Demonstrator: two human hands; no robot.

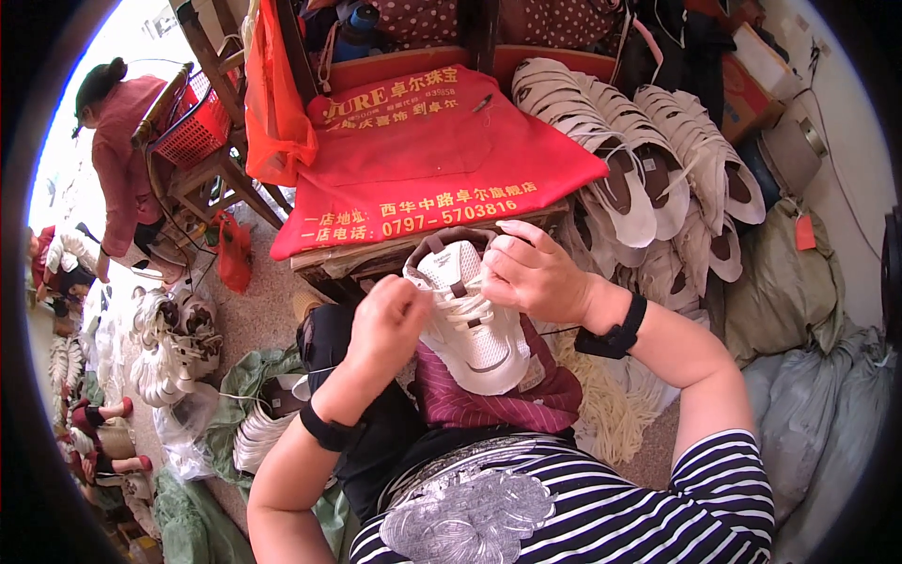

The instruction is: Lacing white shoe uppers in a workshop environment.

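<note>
A white and cream shoe upper (482, 352) with a brown lining rests on my lap, its toe toward me. A pale shoelace (467, 308) crosses its tongue through the eyelets. At the shoe's left edge my left hand (390, 318) is closed in a pinch; what lies between its fingertips is hidden. My right hand (534, 274) is at the right eyelet row, thumb and fingers pinched on the lace, one finger raised. Under the shoe is a maroon striped cloth (451, 395).
Ahead stands a small table under a red printed cloth (404, 179), a pen (482, 102) on it. Stacked shoe uppers (620, 179) lie to the right, loose cream laces (611, 404) below them. Sacks (789, 291) line the right wall. More uppers (174, 348) and a person (127, 160) are at left.
</note>
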